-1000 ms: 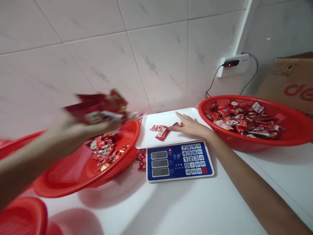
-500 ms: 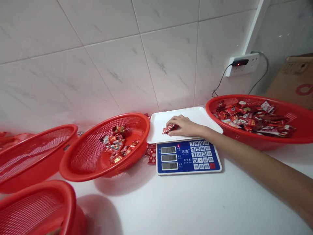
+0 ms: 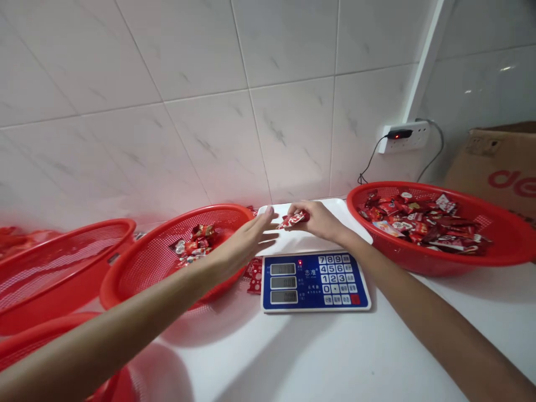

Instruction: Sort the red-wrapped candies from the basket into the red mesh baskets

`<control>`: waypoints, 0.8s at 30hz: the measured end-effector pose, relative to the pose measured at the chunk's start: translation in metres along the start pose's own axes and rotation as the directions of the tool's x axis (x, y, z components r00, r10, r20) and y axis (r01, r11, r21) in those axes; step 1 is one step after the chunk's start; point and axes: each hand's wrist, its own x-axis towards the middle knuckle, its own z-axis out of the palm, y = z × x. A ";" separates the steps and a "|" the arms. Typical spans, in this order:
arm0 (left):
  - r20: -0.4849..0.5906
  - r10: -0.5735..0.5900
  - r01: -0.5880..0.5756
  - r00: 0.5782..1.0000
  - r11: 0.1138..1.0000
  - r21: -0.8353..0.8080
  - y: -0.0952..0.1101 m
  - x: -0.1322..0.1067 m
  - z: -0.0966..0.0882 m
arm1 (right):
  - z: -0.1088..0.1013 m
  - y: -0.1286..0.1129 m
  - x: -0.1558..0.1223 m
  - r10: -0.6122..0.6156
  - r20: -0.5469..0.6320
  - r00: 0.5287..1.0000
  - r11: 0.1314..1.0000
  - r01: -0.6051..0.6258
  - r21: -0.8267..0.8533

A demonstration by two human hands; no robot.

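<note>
Well, in the head view, the right hand (image 3: 318, 219) pinches a red candy packet (image 3: 293, 219) in its clenched fingers, just over a white tray (image 3: 304, 243) on a blue-faced digital scale (image 3: 315, 282). The left hand (image 3: 245, 243) is open and empty (fingers spread), just beside the packet. A red plastic basket (image 3: 419, 262) of wrapped candies sits right of the scale, a second red basket (image 3: 138, 262) left, both on the white surface (image 3: 318, 357).
</note>
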 end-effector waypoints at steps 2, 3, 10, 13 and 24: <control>0.104 -0.024 0.044 0.994 0.980 -0.193 -0.006 0.032 0.025 | -0.001 -0.005 -0.004 -0.056 -0.093 0.994 0.994 0.064 0.087; 0.134 -0.017 0.052 0.991 0.964 -0.260 -0.009 0.044 0.034 | 0.000 -0.006 -0.007 -0.071 -0.157 0.985 0.989 0.091 0.120; 0.183 -0.015 0.088 0.983 0.912 -0.400 -0.011 0.072 0.062 | 0.014 0.007 -0.015 -0.038 -0.423 0.905 0.991 0.089 0.100; 0.158 -0.003 0.067 0.987 0.913 -0.402 -0.012 0.080 0.069 | 0.016 0.014 -0.013 0.009 -0.446 0.895 0.998 0.019 0.057; -0.056 0.061 -0.072 0.997 0.973 -0.218 0.016 0.012 0.004 | -0.029 -0.030 -0.033 0.061 0.070 0.996 0.970 -0.043 -0.237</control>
